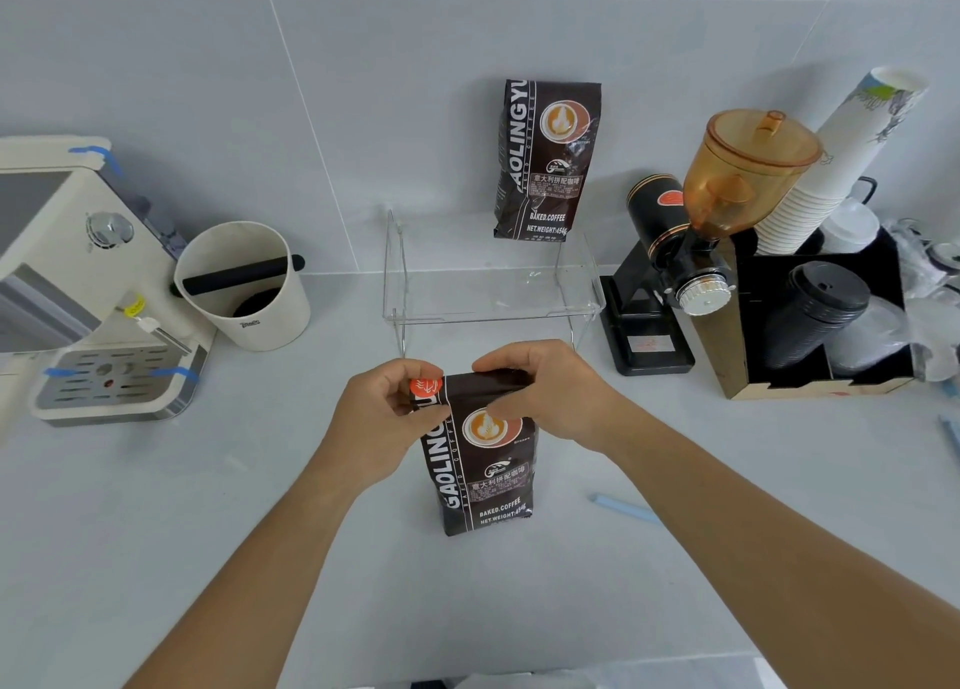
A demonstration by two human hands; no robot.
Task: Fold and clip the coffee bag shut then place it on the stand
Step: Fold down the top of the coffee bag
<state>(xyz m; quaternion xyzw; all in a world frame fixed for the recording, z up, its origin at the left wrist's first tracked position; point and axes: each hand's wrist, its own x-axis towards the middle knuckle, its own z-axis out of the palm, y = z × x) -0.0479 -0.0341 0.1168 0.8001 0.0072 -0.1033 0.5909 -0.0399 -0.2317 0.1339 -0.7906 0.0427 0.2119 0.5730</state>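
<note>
A dark brown coffee bag (485, 480) stands upright on the counter in front of me, its top folded over. My left hand (387, 418) pinches the top left corner, where a round orange sticker shows. My right hand (550, 394) grips the folded top edge from the right. A clear acrylic stand (493, 303) sits just behind the bag, and a second, identical coffee bag (548, 160) stands on its far side against the wall. A pale blue clip (626, 507) lies on the counter to the right of the bag.
An espresso machine (78, 283) and a white knock box (244, 288) stand at the left. A coffee grinder (696, 241), a black organiser (821, 324) with lids, and a stack of paper cups (836, 163) fill the right.
</note>
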